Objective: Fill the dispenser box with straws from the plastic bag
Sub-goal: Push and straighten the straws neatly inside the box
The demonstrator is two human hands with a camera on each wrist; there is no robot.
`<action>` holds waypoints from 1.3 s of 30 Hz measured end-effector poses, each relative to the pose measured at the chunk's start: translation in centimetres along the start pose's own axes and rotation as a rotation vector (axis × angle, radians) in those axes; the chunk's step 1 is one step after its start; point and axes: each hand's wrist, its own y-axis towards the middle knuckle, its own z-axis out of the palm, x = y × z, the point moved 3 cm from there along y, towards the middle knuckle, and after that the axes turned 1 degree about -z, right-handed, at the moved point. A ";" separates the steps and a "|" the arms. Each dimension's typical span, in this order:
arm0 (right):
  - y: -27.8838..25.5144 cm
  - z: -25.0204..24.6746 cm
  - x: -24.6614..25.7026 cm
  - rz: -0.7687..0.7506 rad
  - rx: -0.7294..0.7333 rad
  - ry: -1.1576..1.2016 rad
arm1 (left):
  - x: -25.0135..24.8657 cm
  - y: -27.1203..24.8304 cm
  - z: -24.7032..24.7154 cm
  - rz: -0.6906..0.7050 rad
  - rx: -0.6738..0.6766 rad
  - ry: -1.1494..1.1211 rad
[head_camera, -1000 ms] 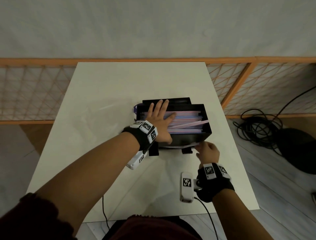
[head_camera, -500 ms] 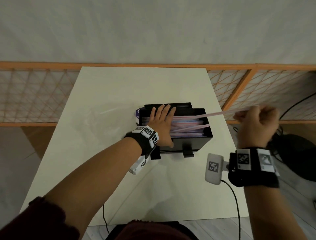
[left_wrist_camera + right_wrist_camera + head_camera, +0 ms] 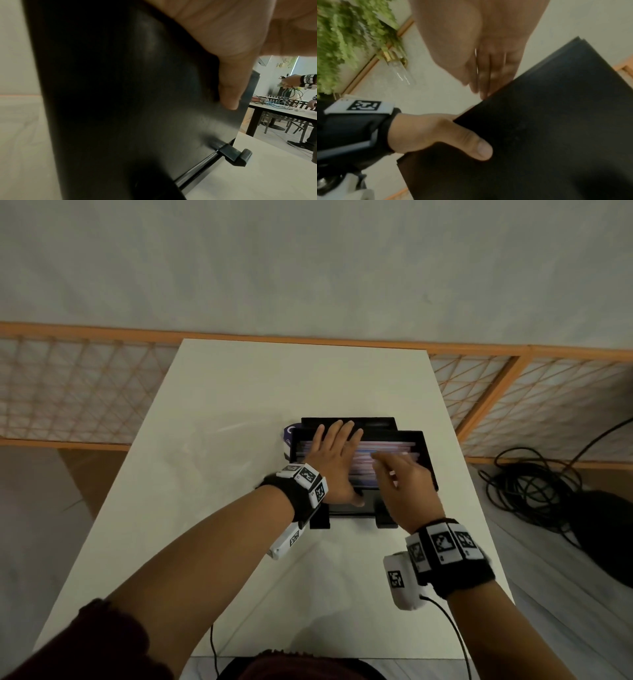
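Observation:
The black dispenser box (image 3: 426,455) stands mid-table, its open top packed with pink and purple straws (image 3: 394,447). My left hand (image 3: 337,455) lies flat on the straws with straight fingers. Its thumb (image 3: 231,94) presses the box's front wall (image 3: 137,108). My right hand (image 3: 399,474) hovers over the right half of the box, blurred. Its fingers (image 3: 488,81) are straight and reach the top edge of the box (image 3: 556,135). I cannot tell whether a straw is between them. The clear plastic bag (image 3: 219,443) lies left of the box, with a purple label (image 3: 290,435) at the box's corner.
The white table (image 3: 239,542) has bare surface in front of and behind the box. An orange lattice railing (image 3: 68,392) runs behind it. Coiled black cables (image 3: 534,484) lie on the floor to the right. Another person (image 3: 291,82) works at a far table.
My right hand left the box's front, swung out to the right drawing a straw, and has come back over the box. My left hand has stayed pressed on the straws.

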 end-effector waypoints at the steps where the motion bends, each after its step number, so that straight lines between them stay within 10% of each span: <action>1: 0.1 0.5 -0.2 0.041 0.120 -0.043 | 0.0 0.0 0.1 0.000 -0.001 -0.001; 5: 1.5 -1.1 -1.9 0.410 0.107 -0.051 | 0.0 -0.2 0.0 0.007 -0.030 -0.032; 10: 2.2 -0.6 0.4 1.044 -0.045 1.344 | -0.2 -0.3 -0.1 0.009 -0.052 0.016; 13: 2.7 -0.3 1.9 1.265 0.096 1.557 | -0.6 -0.8 0.2 0.012 -0.091 0.035; 39: 5.2 3.7 1.3 1.370 -0.051 1.413 | -1.1 -3.2 -0.6 0.129 -0.158 -0.083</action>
